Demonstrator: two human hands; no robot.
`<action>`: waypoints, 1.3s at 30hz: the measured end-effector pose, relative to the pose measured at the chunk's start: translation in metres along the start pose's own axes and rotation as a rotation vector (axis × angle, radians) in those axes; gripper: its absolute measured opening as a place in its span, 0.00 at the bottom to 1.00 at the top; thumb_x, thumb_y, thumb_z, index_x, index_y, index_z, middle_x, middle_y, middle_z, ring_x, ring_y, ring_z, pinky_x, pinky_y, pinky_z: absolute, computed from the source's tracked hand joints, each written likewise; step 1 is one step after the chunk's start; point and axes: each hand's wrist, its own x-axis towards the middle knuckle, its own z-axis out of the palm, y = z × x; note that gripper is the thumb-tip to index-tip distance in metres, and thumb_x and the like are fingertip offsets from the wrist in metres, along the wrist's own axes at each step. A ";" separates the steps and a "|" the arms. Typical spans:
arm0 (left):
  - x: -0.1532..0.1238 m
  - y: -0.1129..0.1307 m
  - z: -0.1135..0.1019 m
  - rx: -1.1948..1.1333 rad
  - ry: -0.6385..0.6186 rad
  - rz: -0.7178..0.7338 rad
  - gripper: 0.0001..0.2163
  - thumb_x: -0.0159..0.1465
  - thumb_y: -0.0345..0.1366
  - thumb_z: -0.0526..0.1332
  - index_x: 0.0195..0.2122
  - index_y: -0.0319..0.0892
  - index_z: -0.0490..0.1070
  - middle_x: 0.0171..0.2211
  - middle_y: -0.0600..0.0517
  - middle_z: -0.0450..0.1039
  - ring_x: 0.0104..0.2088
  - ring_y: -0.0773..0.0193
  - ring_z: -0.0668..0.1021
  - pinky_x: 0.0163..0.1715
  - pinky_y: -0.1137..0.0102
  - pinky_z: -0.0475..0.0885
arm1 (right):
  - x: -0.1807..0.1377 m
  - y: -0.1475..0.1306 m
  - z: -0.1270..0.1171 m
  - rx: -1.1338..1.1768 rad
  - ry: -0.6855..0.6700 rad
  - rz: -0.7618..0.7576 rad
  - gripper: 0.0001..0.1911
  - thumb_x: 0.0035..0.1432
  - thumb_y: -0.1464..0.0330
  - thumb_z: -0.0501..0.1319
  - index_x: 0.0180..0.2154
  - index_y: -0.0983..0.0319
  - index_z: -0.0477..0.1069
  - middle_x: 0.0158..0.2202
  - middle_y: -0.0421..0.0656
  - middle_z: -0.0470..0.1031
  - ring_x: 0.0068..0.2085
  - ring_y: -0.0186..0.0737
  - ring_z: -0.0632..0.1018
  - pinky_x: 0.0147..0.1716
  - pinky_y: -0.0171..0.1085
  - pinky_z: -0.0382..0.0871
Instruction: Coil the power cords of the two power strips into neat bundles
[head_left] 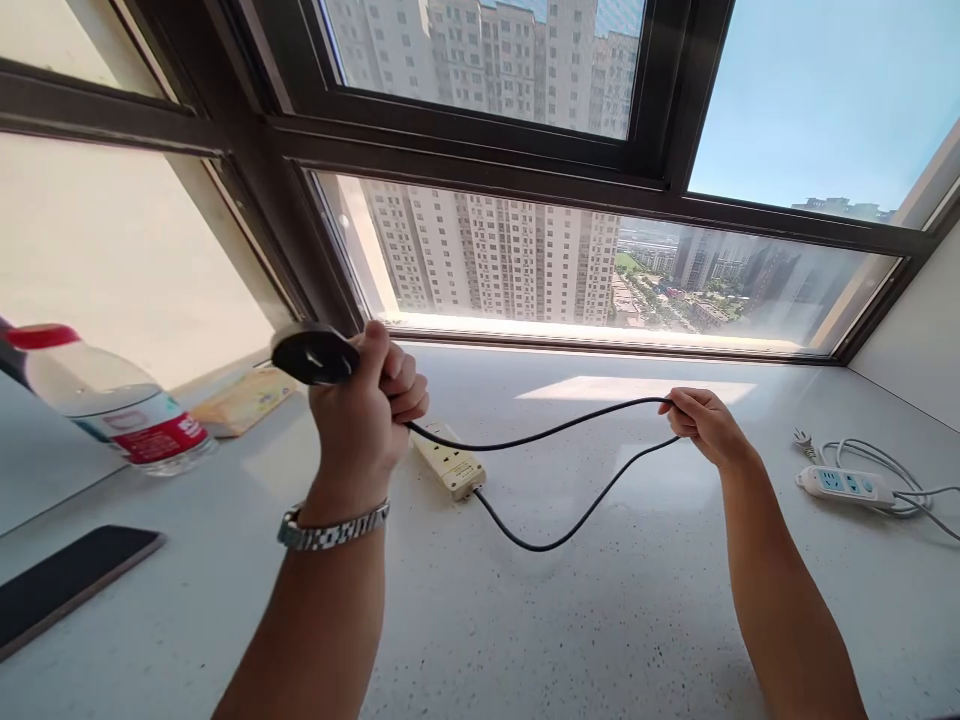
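My left hand (371, 405), with a metal watch on its wrist, is closed round the handle of a black appliance (313, 354), likely a hair dryer, held up above the white sill. Its black cord (540, 437) runs right to my right hand (705, 425), which pinches it at a fold. From there the cord loops down (536, 546) and back toward a cream power strip (450, 462) lying on the sill behind my left hand. The cord's plug end is hidden.
A plastic water bottle (112, 405) with a red cap lies at the left beside a tan pad (244, 400). A dark phone (64, 580) lies at the near left. A white power strip (844, 484) with coiled cable sits at right. A window runs along the back.
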 end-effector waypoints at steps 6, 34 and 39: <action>-0.028 -0.037 0.025 0.293 -0.539 -0.163 0.18 0.50 0.42 0.71 0.15 0.38 0.65 0.13 0.59 0.53 0.13 0.77 0.55 0.14 0.79 0.49 | -0.023 -0.041 0.048 0.237 0.140 0.039 0.22 0.47 0.51 0.69 0.27 0.65 0.71 0.17 0.31 0.50 0.16 0.23 0.50 0.14 0.29 0.41; -0.056 -0.083 0.046 0.304 -0.757 -0.558 0.14 0.55 0.44 0.63 0.23 0.41 0.61 0.16 0.61 0.49 0.16 0.75 0.53 0.17 0.76 0.46 | -0.031 -0.028 0.092 -0.150 -0.074 -0.543 0.20 0.55 0.55 0.63 0.20 0.61 0.71 0.18 0.39 0.64 0.20 0.32 0.62 0.20 0.35 0.56; -0.064 -0.102 0.046 0.466 -0.880 -0.281 0.07 0.50 0.34 0.63 0.28 0.41 0.65 0.19 0.59 0.56 0.21 0.71 0.60 0.22 0.74 0.55 | -0.041 -0.027 0.109 -0.123 0.031 -0.753 0.19 0.57 0.62 0.62 0.17 0.60 0.66 0.16 0.38 0.62 0.19 0.31 0.61 0.19 0.35 0.56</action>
